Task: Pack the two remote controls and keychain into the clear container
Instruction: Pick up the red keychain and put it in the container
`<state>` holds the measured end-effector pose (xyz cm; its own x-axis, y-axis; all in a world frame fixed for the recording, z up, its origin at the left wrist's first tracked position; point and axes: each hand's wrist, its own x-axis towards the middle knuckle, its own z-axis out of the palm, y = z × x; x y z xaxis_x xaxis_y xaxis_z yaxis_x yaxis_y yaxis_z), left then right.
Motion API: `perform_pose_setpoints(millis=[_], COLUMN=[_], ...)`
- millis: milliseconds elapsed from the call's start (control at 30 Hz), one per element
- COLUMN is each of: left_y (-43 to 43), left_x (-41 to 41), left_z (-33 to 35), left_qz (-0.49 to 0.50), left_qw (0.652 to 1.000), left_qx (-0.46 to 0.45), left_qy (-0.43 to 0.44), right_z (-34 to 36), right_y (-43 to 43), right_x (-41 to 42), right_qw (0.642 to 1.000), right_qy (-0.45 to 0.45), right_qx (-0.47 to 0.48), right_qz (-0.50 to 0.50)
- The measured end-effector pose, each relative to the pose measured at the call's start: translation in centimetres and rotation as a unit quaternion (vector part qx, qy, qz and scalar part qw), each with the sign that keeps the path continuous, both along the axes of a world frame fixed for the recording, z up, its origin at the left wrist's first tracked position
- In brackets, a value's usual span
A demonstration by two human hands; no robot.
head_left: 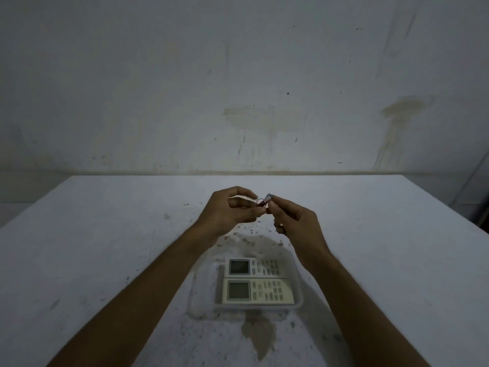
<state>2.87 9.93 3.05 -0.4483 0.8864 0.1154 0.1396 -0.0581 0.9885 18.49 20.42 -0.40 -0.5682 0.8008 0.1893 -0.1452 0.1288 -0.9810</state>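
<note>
Both hands (264, 215) pinch keychain (265, 201) above remotes (258, 280).

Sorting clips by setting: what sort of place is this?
Probably a bare indoor room, perhaps storage: a stained white wall behind a scuffed white table, with dim lighting and no furnishings in view.

White table (92, 234) with grey speckles and a brownish stain (258, 337) near the front edge, pale plaster wall (238, 75) behind, marked by yellowish water stains (399, 112), dark specks, faint vertical streaks
</note>
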Motion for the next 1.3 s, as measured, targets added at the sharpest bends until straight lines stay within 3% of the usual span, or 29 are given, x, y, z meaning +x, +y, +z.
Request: perform_pose_setpoints(millis=[67,167,267,367,667,833,1000,1100,1300], left_y=[-1.1,-3.7,-7.4,-10.3,-10.5,-9.4,-9.2,-9.2,-9.2], left_x=[-0.2,-0.4,0.3,1.8,5.8,6.1,4.6,3.2,0.7], left_z=[0.5,0.8,0.6,-0.2,-2.8,-2.0,-0.8,-0.2,-0.2], left_qz=[0.005,0.074,0.108,0.134,0.210,0.139,0.008,-0.063,-0.105], left_qw=[0.999,0.976,0.929,0.898,0.793,0.731,0.749,0.777,0.804], left_qx=[-0.026,-0.087,-0.166,-0.207,-0.259,-0.314,-0.333,-0.348,-0.300], left_qy=[0.031,0.185,0.311,0.365,0.509,0.589,0.572,0.521,0.503], right_z=[0.1,-0.2,-1.1,-1.6,-1.7,-1.7,-2.0,-2.1,-2.0], right_y=[0.0,0.4,0.7,0.2,-3.0,-3.2,-3.0,-2.9,-3.1], right_x=[0.2,0.4,0.4,0.5,1.7,1.8,1.9,1.8,1.9], right_qw=[0.999,0.986,0.933,0.896,0.905,0.908,0.908,0.909,0.906], right_qy=[-0.024,-0.134,-0.277,-0.342,-0.319,-0.316,-0.314,-0.314,-0.319], right_qx=[0.019,0.091,0.229,0.278,0.265,0.255,0.257,0.255,0.259], right_qz=[0.023,0.025,0.019,0.054,0.093,0.100,0.104,0.105,0.104])
